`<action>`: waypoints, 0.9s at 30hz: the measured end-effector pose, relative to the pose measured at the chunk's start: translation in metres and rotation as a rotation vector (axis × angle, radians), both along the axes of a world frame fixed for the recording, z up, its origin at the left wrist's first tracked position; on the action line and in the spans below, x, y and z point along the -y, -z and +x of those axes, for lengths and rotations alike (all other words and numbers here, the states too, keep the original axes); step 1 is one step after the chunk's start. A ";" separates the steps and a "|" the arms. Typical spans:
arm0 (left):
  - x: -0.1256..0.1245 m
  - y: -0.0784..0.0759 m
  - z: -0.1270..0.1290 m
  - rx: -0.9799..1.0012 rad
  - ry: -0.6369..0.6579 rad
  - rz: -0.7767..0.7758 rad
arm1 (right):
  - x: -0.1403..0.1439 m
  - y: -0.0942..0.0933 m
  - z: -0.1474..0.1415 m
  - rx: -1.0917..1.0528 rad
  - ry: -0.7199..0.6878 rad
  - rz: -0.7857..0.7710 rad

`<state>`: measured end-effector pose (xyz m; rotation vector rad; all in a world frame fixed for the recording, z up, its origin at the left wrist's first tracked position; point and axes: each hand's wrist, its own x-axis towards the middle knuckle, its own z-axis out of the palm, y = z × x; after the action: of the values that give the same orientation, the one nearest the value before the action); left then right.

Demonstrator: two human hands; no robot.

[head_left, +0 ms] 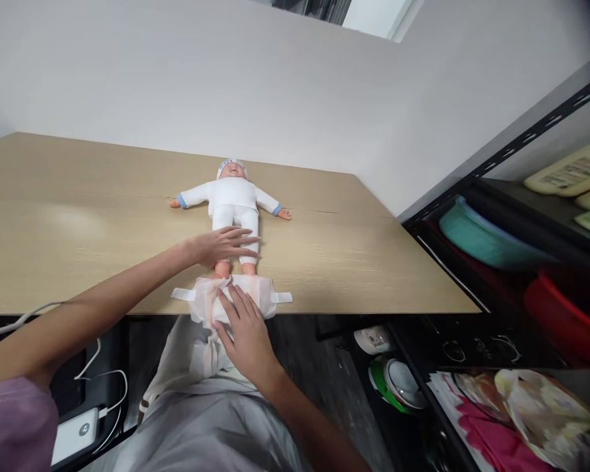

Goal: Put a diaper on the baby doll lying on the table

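A baby doll [233, 200] in white clothes lies face up on the wooden counter [78, 223], arms spread, feet toward the person. The left hand [221, 246] rests flat across the doll's lower legs, fingers stretched out, its grip open and closed on nothing. The right hand [243, 324] presses palm down on an unfolded diaper [263, 292] at the counter's near edge, just below the doll's feet, fingers spread, clasping nothing. A black shelf rack [521, 262] with coloured bowls stands to the right.

Light wood-grain worktop [373, 262] runs up to a plain white wall [275, 85]. On the right, a black metal shelf rack [521, 141] holds a teal plastic basin [476, 236] and a red plastic tub [565, 314]. A white power bank [76, 436] with white cable sits lower left.
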<state>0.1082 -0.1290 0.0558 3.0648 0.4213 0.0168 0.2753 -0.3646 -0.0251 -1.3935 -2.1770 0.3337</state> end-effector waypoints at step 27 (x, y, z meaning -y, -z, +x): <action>-0.053 -0.129 0.007 0.634 -0.276 -0.326 | -0.260 0.005 0.015 0.197 -0.162 0.006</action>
<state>0.1152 -0.0759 0.1850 2.4743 0.6998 0.8101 0.2900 -0.1051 -0.0298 -1.2974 -2.4566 0.2573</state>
